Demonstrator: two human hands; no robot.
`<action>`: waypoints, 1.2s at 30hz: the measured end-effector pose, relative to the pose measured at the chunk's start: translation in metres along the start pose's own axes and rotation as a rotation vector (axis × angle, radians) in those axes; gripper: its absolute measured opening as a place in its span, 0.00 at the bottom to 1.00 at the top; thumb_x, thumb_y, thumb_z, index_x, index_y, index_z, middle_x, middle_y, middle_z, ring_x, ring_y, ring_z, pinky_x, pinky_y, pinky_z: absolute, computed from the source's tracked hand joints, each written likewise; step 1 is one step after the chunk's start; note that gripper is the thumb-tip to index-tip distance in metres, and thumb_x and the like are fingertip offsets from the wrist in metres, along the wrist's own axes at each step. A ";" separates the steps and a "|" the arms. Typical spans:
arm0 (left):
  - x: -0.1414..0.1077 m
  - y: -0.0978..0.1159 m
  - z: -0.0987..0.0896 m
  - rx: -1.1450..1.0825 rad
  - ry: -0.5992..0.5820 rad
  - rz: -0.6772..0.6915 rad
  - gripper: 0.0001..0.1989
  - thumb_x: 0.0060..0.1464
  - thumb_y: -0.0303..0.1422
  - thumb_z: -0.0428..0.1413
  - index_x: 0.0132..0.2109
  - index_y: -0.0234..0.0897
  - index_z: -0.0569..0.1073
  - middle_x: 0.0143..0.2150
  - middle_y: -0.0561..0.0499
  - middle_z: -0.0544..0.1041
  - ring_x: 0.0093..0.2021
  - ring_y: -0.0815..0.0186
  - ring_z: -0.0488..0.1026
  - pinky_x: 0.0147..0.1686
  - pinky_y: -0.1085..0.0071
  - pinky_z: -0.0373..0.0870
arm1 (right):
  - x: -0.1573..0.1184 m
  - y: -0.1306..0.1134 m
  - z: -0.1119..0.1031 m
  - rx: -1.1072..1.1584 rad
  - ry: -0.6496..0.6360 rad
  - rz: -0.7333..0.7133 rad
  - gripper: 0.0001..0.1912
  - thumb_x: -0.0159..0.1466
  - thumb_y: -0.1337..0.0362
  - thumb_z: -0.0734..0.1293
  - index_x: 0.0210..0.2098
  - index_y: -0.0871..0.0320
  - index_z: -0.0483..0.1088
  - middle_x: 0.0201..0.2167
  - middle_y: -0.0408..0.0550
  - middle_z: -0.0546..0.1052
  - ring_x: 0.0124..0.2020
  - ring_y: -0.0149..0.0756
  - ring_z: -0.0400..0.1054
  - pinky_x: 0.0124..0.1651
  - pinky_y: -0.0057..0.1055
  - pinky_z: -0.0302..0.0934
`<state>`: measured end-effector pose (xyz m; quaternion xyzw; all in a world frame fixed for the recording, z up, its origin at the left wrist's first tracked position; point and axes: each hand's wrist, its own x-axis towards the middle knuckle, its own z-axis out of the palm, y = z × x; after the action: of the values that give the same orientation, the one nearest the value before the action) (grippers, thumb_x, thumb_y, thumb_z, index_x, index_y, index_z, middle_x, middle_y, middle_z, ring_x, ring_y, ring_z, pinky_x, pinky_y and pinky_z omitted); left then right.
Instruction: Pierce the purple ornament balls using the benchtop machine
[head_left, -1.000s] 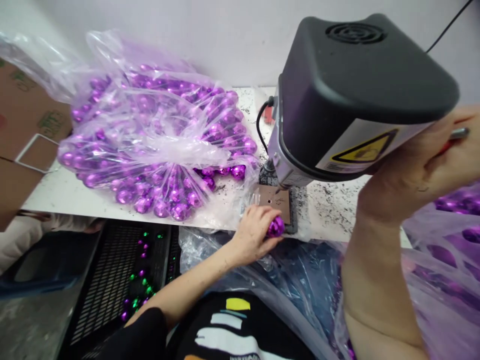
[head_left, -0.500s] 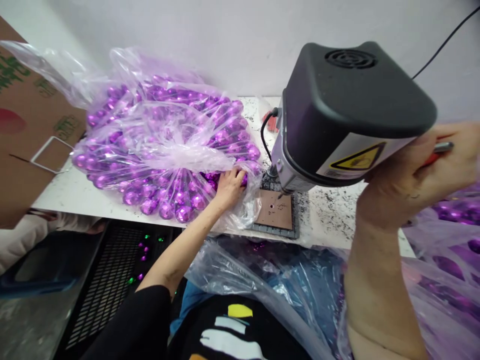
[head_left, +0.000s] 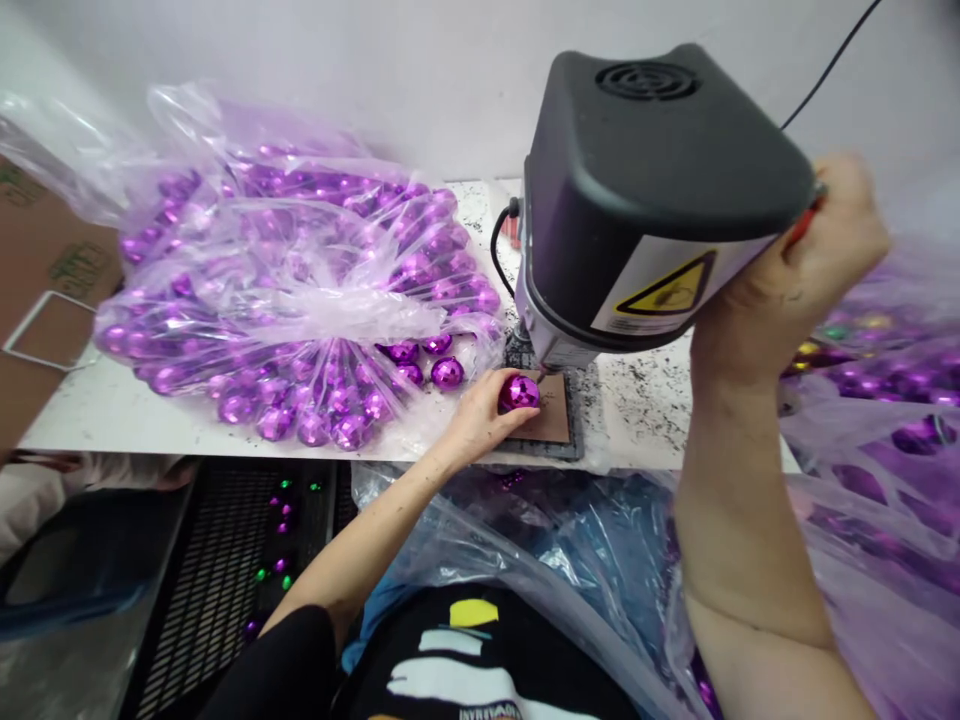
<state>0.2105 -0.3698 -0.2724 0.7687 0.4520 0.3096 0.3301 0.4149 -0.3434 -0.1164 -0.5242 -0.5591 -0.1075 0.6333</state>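
Fingers (head_left: 519, 415) of the left hand (head_left: 480, 415) are narrowed around one shiny purple ball (head_left: 519, 392), thumb on the near side and the others on the far side. The ball lies just to the right of the palm, above the left part of a square brown plate (head_left: 553, 425); whether it touches the plate cannot be told. It is nearly round, so no clear long axis shows. A thin drill bit (head_left: 541, 374) points down from a black-housed machine (head_left: 660, 190), its end right by the ball's far right edge; contact cannot be made out.

The left hand is at the ball, while the right hand (head_left: 795, 275) is well apart from it, up at the machine's right side, its fingers closed around a red handle (head_left: 801, 228) that shows only partly. A yellow warning triangle (head_left: 667, 288) faces the wearer.

The plate sits on a dark ridged base (head_left: 576, 448) on a white desk (head_left: 645, 445) scattered with dark specks. Left of the base, a clear plastic bag (head_left: 360, 312) bulges with similar purple balls, and a loose ball (head_left: 447, 372) lies near its edge. Below the desk, a black crate (head_left: 202, 560) stands near small green and purple beads (head_left: 281, 565).
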 end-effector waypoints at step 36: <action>0.006 -0.001 0.031 0.275 0.092 0.086 0.20 0.52 0.36 0.63 0.50 0.40 0.67 0.48 0.47 0.73 0.51 0.56 0.68 0.55 0.58 0.61 | -0.068 -0.002 -0.026 0.027 0.168 -0.180 0.14 0.67 0.58 0.63 0.31 0.62 0.66 0.23 0.40 0.63 0.22 0.18 0.59 0.26 0.22 0.50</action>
<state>0.2368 -0.3707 -0.2907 0.8103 0.4715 0.2935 0.1869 0.4051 -0.3956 -0.1662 -0.4525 -0.5501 -0.2000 0.6728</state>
